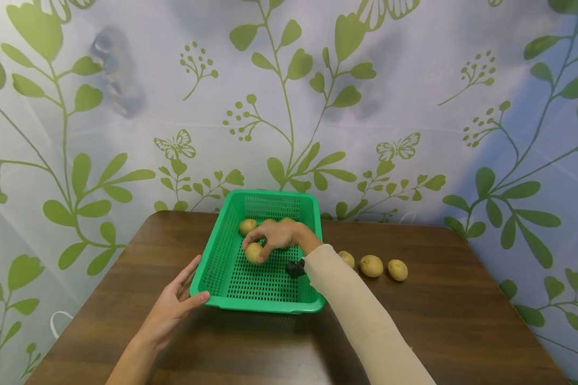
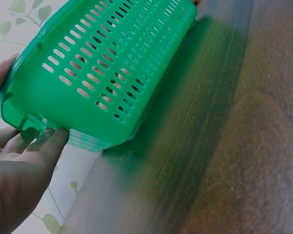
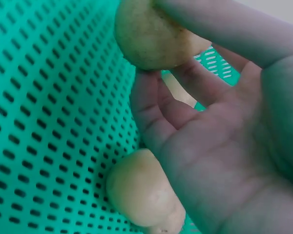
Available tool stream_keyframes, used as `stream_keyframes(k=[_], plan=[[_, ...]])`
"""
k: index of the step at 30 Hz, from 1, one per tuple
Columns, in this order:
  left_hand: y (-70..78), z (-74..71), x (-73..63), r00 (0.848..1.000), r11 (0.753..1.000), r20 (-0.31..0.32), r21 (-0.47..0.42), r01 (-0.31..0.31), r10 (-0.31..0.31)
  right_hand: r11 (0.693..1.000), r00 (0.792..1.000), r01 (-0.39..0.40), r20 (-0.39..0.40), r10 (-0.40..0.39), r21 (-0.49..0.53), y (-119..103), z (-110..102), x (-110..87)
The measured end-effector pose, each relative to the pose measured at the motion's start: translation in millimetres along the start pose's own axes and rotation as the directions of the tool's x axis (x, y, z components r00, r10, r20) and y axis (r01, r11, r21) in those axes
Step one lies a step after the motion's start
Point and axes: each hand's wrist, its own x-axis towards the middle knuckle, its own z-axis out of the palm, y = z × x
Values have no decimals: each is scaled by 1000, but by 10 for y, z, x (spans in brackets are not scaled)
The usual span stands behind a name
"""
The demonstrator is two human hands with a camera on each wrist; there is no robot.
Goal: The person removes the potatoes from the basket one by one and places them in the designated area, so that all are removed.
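Observation:
A green plastic basket (image 1: 260, 305) with slotted walls stands on the table. My left hand (image 1: 175, 305) grips its near left corner, thumb over the rim and fingers beneath it, as the left wrist view (image 2: 24, 165) also shows. Inside the basket my right hand (image 1: 279, 235) holds a potato (image 1: 253, 253) between thumb and fingers. Behind that hand lie other potatoes, one (image 1: 248, 226) at the left plain to see and others partly hidden by the hand. In the right wrist view the held potato (image 3: 146, 36) is above another potato (image 3: 139, 187) on the basket floor.
To the right of the basket several potatoes (image 1: 371, 266) lie in a row on the brown wooden table (image 1: 443, 315), the nearest partly covered by the right sleeve (image 1: 361, 310). A leaf-patterned curtain (image 1: 289, 107) hangs behind the table. A black device (image 1: 295, 268) sits at the right wrist.

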Motion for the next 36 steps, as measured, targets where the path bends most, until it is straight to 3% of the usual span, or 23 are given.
stream_keyframes(k=[9, 24, 30, 36], plan=[[-9, -1, -1, 1000, 1000, 1, 0, -9, 9, 996, 999, 47, 11, -48, 75, -127, -76, -80], [-3, 9, -10, 1000, 1000, -14, 28, 0, 0, 1000, 999, 13, 38, -14, 21, -223, -196, -403], [1, 20, -6, 1000, 1000, -8, 22, -6, 7, 999, 998, 35, 52, -34, -20, -229, -237, -546], [6, 17, -17, 1000, 1000, -5, 21, -7, 7, 999, 999, -12, 30, 13, -38, -234, -253, -671]])
